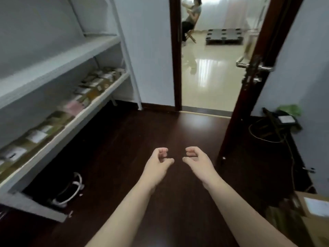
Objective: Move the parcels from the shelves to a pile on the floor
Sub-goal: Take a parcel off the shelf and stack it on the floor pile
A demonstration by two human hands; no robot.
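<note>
Several brown cardboard parcels (92, 84) with white labels lie in a row on the lower white shelf (58, 138) at the left; a pink one sits among them. Another labelled parcel (313, 209) rests on the floor at the bottom right corner. My left hand (158, 163) and my right hand (197, 161) hover side by side over the dark wooden floor (135, 132), fingers loosely curled and apart, holding nothing. Both hands are well to the right of the shelf.
The upper shelf (58, 56) shows no parcels. A black-and-white bag (69, 191) lies under the shelving. An open dark door (249, 97) leads to a bright room with a seated person (191, 18) and a black pallet (224, 36). Cables and a black device (283, 120) sit at right.
</note>
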